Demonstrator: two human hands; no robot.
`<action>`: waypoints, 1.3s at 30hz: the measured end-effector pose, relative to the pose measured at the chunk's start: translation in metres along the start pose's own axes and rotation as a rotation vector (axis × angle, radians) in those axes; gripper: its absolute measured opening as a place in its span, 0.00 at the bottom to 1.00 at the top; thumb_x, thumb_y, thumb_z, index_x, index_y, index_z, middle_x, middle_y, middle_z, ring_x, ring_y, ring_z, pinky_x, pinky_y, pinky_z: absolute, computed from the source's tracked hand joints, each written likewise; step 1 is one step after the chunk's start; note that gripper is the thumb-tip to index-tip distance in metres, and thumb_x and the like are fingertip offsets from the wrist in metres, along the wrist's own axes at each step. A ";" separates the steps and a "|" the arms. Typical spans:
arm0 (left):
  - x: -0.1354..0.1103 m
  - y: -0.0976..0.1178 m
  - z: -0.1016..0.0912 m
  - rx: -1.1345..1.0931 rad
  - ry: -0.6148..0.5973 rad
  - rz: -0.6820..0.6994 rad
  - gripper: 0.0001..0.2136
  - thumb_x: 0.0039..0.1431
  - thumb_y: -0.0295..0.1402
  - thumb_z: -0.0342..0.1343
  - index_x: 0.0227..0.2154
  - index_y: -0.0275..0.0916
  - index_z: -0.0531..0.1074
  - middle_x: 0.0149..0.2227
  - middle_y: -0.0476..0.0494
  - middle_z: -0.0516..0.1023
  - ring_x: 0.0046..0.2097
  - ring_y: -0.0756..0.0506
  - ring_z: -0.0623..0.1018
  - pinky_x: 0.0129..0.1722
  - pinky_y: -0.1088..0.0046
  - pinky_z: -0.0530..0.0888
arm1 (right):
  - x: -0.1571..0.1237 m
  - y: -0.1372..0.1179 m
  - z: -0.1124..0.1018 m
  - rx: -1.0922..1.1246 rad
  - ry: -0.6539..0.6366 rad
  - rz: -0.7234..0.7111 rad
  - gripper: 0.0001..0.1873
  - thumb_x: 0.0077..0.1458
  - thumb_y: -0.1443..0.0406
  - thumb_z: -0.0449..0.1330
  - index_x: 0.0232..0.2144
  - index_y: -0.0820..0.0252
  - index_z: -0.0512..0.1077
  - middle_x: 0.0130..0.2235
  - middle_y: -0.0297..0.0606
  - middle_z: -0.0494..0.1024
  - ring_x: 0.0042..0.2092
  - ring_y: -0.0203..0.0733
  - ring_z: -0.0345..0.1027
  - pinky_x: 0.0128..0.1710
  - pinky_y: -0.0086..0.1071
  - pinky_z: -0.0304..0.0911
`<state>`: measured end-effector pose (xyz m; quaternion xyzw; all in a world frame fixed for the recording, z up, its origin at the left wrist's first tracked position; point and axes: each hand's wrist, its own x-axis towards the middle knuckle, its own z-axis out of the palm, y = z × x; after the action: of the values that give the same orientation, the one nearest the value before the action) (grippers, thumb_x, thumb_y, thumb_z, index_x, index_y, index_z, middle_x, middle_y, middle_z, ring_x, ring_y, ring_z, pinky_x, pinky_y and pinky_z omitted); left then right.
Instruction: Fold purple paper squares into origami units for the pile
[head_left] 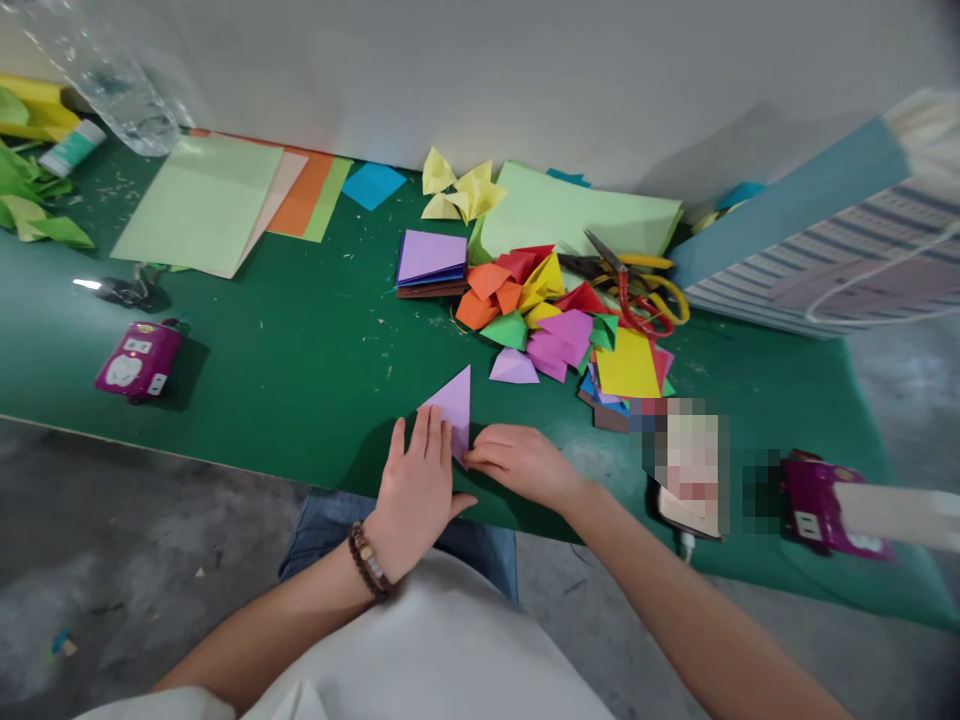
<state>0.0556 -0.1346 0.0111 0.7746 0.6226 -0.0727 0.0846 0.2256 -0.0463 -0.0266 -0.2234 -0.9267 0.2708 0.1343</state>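
Observation:
A light purple sheet of paper [456, 402], folded into a triangle, lies on the green table [315, 350] in front of me. My left hand [420, 470] rests flat on its left part, fingers stretched out and thumb apart. At the triangle's lower corner, my right hand [525, 462] pinches the paper between thumb and fingers. Just beyond lie several folded paper pieces in orange [491, 295], pink [561, 343] and light purple [514, 366]. A stack of square paper [433, 258] sits behind, with light purple on top.
Scissors [630, 290] lie across the folded pieces, beside a paper bag [810, 240]. A yellow-topped paper stack [628, 362] and a phone [690, 510] are to the right. Purple power sockets stand left [140, 360] and right [825, 505]. Large paper sheets [202, 200] and a plastic bottle [120, 90] are back left.

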 end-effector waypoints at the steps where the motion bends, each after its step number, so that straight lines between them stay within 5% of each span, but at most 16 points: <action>1: 0.000 0.000 0.000 0.002 0.002 0.004 0.40 0.57 0.54 0.52 0.63 0.27 0.55 0.67 0.27 0.50 0.68 0.34 0.51 0.64 0.50 0.54 | -0.001 -0.001 0.001 0.002 0.006 0.002 0.14 0.63 0.62 0.53 0.33 0.51 0.78 0.32 0.35 0.79 0.34 0.37 0.72 0.33 0.30 0.65; 9: -0.002 -0.003 0.004 0.002 0.020 0.020 0.41 0.57 0.55 0.51 0.63 0.26 0.55 0.67 0.26 0.49 0.68 0.34 0.51 0.63 0.49 0.54 | -0.012 -0.011 -0.003 0.058 -0.027 0.031 0.14 0.63 0.59 0.53 0.32 0.51 0.78 0.31 0.34 0.79 0.33 0.37 0.72 0.33 0.31 0.65; 15: -0.001 -0.004 0.003 -0.008 0.019 0.021 0.41 0.58 0.54 0.51 0.64 0.26 0.54 0.67 0.27 0.48 0.68 0.34 0.52 0.64 0.49 0.54 | 0.021 0.008 -0.015 -0.020 0.320 0.308 0.13 0.62 0.58 0.53 0.33 0.53 0.76 0.34 0.37 0.78 0.37 0.42 0.72 0.38 0.36 0.66; 22: -0.002 -0.005 0.001 -0.016 0.037 0.026 0.40 0.58 0.54 0.50 0.63 0.27 0.55 0.67 0.27 0.50 0.68 0.35 0.52 0.63 0.49 0.55 | 0.037 0.032 -0.006 -0.161 0.212 0.171 0.14 0.63 0.60 0.52 0.32 0.56 0.75 0.32 0.38 0.78 0.35 0.40 0.71 0.34 0.32 0.64; 39: -0.002 -0.005 0.005 -0.025 0.018 0.023 0.40 0.58 0.54 0.51 0.63 0.26 0.54 0.67 0.28 0.48 0.68 0.35 0.51 0.63 0.48 0.55 | -0.004 0.001 0.003 -0.196 0.113 0.029 0.15 0.64 0.62 0.51 0.30 0.56 0.75 0.29 0.35 0.77 0.32 0.37 0.70 0.32 0.30 0.62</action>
<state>0.0506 -0.1366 0.0061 0.7811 0.6153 -0.0571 0.0896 0.2281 -0.0488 -0.0301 -0.2637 -0.9364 0.1678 0.1597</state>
